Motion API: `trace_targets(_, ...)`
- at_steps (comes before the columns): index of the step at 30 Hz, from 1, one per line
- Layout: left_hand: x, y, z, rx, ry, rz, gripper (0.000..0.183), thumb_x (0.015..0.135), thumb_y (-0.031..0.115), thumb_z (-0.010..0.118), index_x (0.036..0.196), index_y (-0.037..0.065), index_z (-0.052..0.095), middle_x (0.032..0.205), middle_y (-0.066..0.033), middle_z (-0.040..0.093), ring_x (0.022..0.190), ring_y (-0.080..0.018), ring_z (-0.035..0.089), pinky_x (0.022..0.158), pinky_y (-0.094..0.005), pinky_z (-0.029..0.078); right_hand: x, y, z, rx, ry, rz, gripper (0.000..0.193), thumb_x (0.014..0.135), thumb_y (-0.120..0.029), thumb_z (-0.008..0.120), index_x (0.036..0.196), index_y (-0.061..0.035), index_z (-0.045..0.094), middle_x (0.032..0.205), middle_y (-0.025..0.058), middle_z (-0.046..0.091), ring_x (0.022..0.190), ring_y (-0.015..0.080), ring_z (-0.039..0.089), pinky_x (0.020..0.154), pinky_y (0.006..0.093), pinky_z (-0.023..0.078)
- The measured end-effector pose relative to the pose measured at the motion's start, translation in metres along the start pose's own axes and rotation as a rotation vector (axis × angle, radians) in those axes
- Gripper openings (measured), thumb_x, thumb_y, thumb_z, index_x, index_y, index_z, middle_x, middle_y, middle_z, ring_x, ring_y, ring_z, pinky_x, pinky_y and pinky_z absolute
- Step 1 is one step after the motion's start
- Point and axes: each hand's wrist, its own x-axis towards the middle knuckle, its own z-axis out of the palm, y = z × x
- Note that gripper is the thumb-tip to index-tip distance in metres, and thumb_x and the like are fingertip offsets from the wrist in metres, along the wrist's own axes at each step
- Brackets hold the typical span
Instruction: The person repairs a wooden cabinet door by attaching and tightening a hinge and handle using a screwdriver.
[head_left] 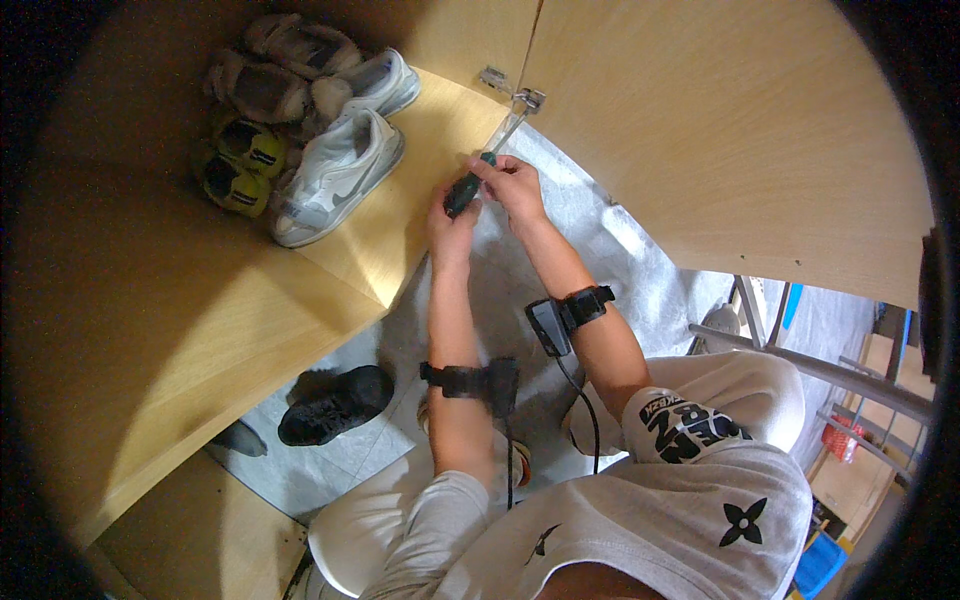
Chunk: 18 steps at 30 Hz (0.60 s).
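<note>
Both my hands are on a screwdriver with a dark green and black handle (462,193). My left hand (452,222) wraps round the butt end of the handle. Closer to the shaft, my right hand (511,185) pinches the front of the handle with its fingers. The metal shaft points up and away to a silver cabinet hinge (529,99) at the edge of the wooden door (740,130). Whether the tip sits in a screw is too small to tell. A second metal hinge plate (494,78) is fixed on the cabinet wall beside it.
White-grey sneakers (335,180), yellow-black shoes (237,165) and brown fuzzy shoes (262,90) stand on the wooden cabinet shelf (350,265) at left. A black shoe (337,404) lies on the grey tiled floor below. Metal rails (830,378) stand at the right, below the opened door.
</note>
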Motion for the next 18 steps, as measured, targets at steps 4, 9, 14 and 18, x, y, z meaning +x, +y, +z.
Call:
trace_targets(4,-0.009,0.022,0.017,-0.277,-0.083,-0.217,0.025,0.086,0.019,0.060,0.106,0.006,0.055,0.081,-0.0019,0.056,0.059,-0.0061,0.045,0.049,-0.0206,0.037,0.007,-0.002,-0.020,0.050,-0.059,0.031,0.011,0.078,-0.009,0.068,0.086,-0.0029,0.062,0.073,0.0004,0.060,0.061,0.0073,0.052,0.055,0.0192,0.040)
trace_targets(9,0.005,0.012,-0.009,-0.442,-0.246,-0.454,0.022,0.086,0.020,0.059,0.103,0.006,0.056,0.072,-0.0033,0.056,0.057,-0.0062,0.045,0.049,-0.0206,0.038,0.002,-0.001,-0.016,0.252,-0.075,0.052,0.014,0.079,-0.005,0.066,0.091,-0.0007,0.061,0.082,0.0028,0.062,0.066,0.0083,0.055,0.058,0.0182,0.042)
trace_targets(14,0.005,0.000,0.005,0.285,0.034,0.160,0.026,0.088,0.033,0.056,0.090,0.008,0.056,0.069,-0.0042,0.056,0.049,-0.0083,0.045,0.044,-0.0221,0.036,0.009,0.002,-0.005,0.245,-0.097,0.034,0.012,0.076,0.001,0.064,0.087,0.0005,0.060,0.080,0.0058,0.061,0.064,0.0113,0.055,0.054,0.0207,0.043)
trace_targets(18,-0.001,0.013,0.008,-0.026,0.065,-0.055,0.020,0.087,0.023,0.059,0.088,0.003,0.055,0.067,-0.0058,0.056,0.050,-0.0109,0.047,0.046,-0.0230,0.039,0.007,0.001,-0.015,0.158,0.008,0.075,0.014,0.076,0.000,0.065,0.090,0.0011,0.059,0.082,0.0068,0.061,0.064,0.0123,0.055,0.055,0.0211,0.043)
